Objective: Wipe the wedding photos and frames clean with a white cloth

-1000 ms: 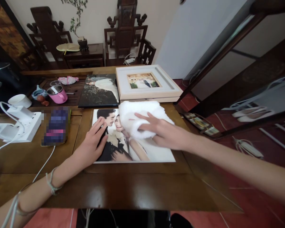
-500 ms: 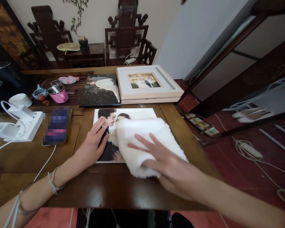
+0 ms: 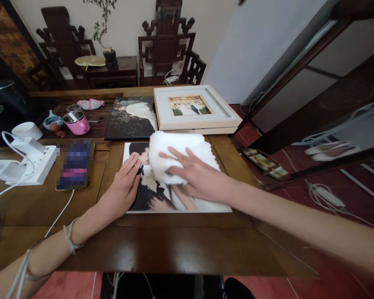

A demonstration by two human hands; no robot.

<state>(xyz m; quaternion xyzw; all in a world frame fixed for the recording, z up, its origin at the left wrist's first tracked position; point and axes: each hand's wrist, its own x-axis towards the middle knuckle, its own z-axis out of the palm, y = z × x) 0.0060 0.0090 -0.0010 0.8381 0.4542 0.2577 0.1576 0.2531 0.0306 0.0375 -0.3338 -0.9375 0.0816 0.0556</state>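
Observation:
A photo panel (image 3: 162, 199) of a couple lies flat on the wooden table in front of me. My left hand (image 3: 126, 182) rests on its left edge, fingers stretched out flat. On the panel's upper right lies a folded white towel (image 3: 183, 143), fluffy and partly bunched. My right hand (image 3: 195, 172) presses on this towel from above, fingers spread over it and thumb tucked into its near fold. The towel hides the upper right of the picture and part of the heads.
Behind the panel are a dark photo panel (image 3: 132, 120) and a pale framed picture (image 3: 196, 110). To the left stand a pink mug (image 3: 76, 123), a phone (image 3: 76, 166) on a cable and a white power strip (image 3: 37, 166). The table's right edge drops to a red floor.
My right hand has pushed the white towel away from me, up the panel and slightly left. The panel's lower right now shows. My left hand has stayed almost in place.

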